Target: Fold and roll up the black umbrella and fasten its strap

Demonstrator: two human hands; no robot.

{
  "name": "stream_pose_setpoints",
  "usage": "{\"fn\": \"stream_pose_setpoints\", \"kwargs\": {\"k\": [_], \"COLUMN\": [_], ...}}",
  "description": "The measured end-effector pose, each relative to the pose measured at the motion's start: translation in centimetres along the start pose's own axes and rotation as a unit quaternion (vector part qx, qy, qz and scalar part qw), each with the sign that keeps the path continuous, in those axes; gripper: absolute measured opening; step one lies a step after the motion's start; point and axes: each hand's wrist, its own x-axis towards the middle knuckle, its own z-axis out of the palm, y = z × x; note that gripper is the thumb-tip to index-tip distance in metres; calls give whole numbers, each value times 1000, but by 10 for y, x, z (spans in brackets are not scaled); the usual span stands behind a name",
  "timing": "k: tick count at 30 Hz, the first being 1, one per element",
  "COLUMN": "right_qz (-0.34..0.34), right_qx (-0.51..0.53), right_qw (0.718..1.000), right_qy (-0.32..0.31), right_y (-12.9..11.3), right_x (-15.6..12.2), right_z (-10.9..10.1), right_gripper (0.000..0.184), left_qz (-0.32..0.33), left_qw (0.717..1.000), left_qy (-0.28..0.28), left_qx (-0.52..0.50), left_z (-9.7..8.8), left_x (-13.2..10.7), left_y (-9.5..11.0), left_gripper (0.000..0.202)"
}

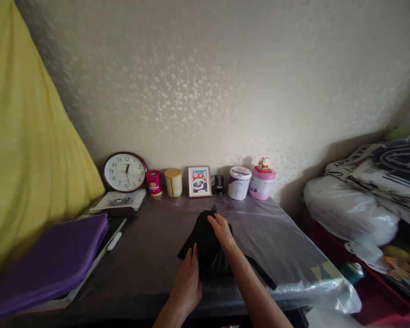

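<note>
Right now, the black cloth (pixel 202 233) lies bunched on the table (pixel 148 255), midway between its left and right edges and nearer the front edge. The right hand (pixel 222 231) pinches the cloth's far end between thumb and fingers. The left hand (pixel 187 281) is at its near left side, fingers extended; whether it grips, I cannot tell. A black strap (pixel 262 273) slants toward the front edge, right of the right forearm. Along the back edge stand a clock (pixel 125 172), a frame (pixel 200 181) and a pink tub (pixel 261 186).
</note>
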Motion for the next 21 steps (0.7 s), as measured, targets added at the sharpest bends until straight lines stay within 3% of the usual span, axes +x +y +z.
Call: {"fn": "stream_pose_setpoints", "kwargs": {"k": [7,14,21], "right_qz": [13,35,53], "right_qx": [-35,-207,-255], "right_qw": [999,977,964], "right_qy": [-28,-36,-60], "right_y": [14,24,20], "right_x": [9,13,12], "right_z": [27,40,41], "right_gripper": [23,22,26], "left_qz": [-8,-17,-22], "left_qw": [999,998,999], "left_qy": [-22,-32,29], "left_qx": [30,49,30], "left_z": [-3,-6,12], "left_x": [0,-2,-4], "left_y": [-2,0,-10], "left_gripper": [71,66,59]}}
